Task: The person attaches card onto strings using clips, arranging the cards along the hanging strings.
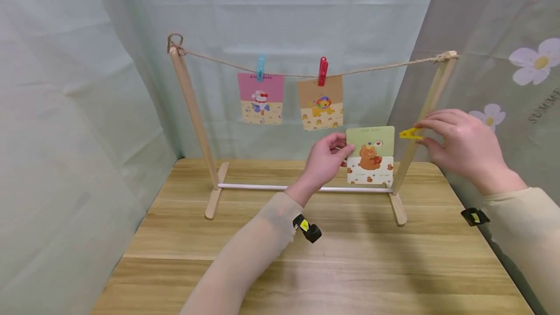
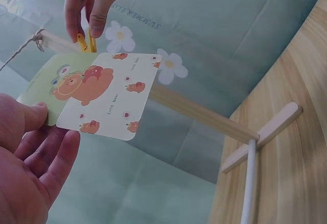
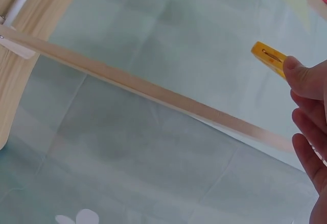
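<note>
My left hand pinches the left edge of a green and white bear card, thumb in front and fingers behind. The card stands upright below the string and right of the hanging cards. To its right, my right hand pinches a yellow clothespin by its handle ends, its nose toward the card and apart from it in the head view. On the twine hang a pink rabbit card, held by a blue clothespin, and an orange lion card, held by a red clothespin.
The twine runs between two wooden posts, the left post and the right post. A white rod joins their feet on the wooden table. Behind stands a pale curtain; flowers are printed on the right cloth.
</note>
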`<state>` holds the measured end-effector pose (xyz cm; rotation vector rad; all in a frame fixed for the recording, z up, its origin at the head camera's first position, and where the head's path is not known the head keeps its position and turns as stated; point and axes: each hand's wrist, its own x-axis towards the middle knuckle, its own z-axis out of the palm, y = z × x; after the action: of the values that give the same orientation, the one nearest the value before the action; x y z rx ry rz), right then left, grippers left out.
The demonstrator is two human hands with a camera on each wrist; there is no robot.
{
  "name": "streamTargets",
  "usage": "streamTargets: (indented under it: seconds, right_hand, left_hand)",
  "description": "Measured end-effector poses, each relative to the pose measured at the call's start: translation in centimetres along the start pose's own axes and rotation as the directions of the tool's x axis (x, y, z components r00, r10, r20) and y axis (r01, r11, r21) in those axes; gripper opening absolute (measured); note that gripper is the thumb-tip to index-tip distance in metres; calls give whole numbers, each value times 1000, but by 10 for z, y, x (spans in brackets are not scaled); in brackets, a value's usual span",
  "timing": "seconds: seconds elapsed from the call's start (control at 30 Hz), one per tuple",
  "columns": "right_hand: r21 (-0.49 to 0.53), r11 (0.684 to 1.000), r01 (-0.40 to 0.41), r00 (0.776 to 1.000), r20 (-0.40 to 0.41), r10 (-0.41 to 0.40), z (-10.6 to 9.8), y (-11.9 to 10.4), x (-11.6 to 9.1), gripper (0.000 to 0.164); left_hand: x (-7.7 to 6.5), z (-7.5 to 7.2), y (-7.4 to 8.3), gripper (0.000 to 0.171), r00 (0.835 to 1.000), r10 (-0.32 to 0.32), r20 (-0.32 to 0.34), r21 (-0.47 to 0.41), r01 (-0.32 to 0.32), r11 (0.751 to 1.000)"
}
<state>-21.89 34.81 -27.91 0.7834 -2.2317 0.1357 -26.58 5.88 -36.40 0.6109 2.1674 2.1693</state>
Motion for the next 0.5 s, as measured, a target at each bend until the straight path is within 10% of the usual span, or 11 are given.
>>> streamTargets:
  seconds: [0.5]
  right_hand:
    - [-29, 997, -72, 996, -52, 70, -7, 8, 3, 35]
  left_hand:
    - [10, 5, 9, 28, 999, 35, -36, 13, -35, 999]
